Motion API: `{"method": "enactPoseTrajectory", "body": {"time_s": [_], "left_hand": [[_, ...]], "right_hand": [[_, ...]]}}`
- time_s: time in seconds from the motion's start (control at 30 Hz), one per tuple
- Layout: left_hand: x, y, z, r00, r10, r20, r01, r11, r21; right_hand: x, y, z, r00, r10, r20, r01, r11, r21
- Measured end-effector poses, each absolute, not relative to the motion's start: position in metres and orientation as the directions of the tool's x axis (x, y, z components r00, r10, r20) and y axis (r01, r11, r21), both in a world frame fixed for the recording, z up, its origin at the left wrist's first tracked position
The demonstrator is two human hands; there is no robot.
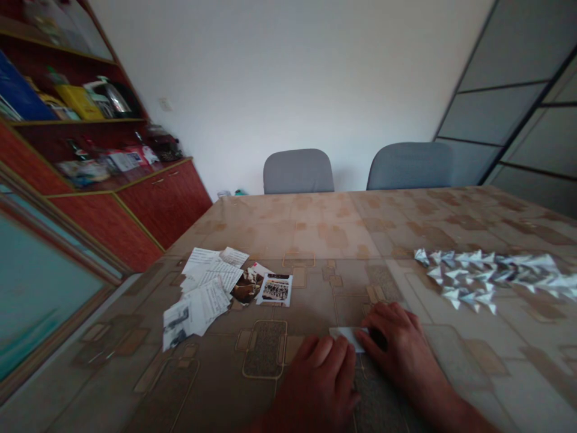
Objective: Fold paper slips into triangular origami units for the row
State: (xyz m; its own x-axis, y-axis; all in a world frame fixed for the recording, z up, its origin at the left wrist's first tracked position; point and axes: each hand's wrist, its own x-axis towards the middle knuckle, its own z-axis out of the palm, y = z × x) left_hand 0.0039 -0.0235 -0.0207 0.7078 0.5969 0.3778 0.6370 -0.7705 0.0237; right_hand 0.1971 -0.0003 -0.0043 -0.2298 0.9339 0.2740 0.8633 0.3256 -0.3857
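A small piece of white paper (348,332) lies on the patterned tablecloth between my two hands. My left hand (319,376) rests over its near left part with curled fingers pressed down on it. On its right end, the thumb and bent fingers of my right hand (399,346) hold the paper against the table. Part of the paper is hidden beneath the fingers. To the left lies a loose pile of printed paper pieces (210,288), one with a picture (276,289) on top. Rows of small folded paper pieces (473,273) with pointed tips stand at the right.
The table (315,222) stretches ahead to two grey chairs (298,171) by a white wall. A red-brown cabinet (164,201) with bottles, bags and a kettle (117,99) stands at the left. Panelled sliding doors (496,114) are on the right.
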Motion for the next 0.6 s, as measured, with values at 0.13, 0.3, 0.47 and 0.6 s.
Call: {"method": "enactPoseTrajectory", "body": {"time_s": [0.13, 0.3, 0.47, 0.6], "left_hand": [[0.0036, -0.0231, -0.0232, 0.703, 0.579, 0.413, 0.636, -0.772, -0.001], [0.0034, -0.0233, -0.021, 0.709, 0.588, 0.388, 0.64, -0.768, -0.005], [0.0034, -0.0233, -0.018, 0.719, 0.612, 0.33, 0.643, -0.765, 0.017], [0.0037, -0.023, -0.0167, 0.714, 0.621, 0.324, 0.647, -0.762, 0.032]], "right_hand": [[0.1971, -0.0006, -0.0064, -0.23, 0.933, 0.277, 0.855, 0.329, -0.4], [0.1962, -0.0007, -0.0057, -0.231, 0.932, 0.28, 0.862, 0.33, -0.385], [0.1958, -0.0004, -0.0045, -0.232, 0.93, 0.286, 0.875, 0.328, -0.357], [0.1958, 0.0003, -0.0051, -0.243, 0.926, 0.29, 0.876, 0.338, -0.346]]}}
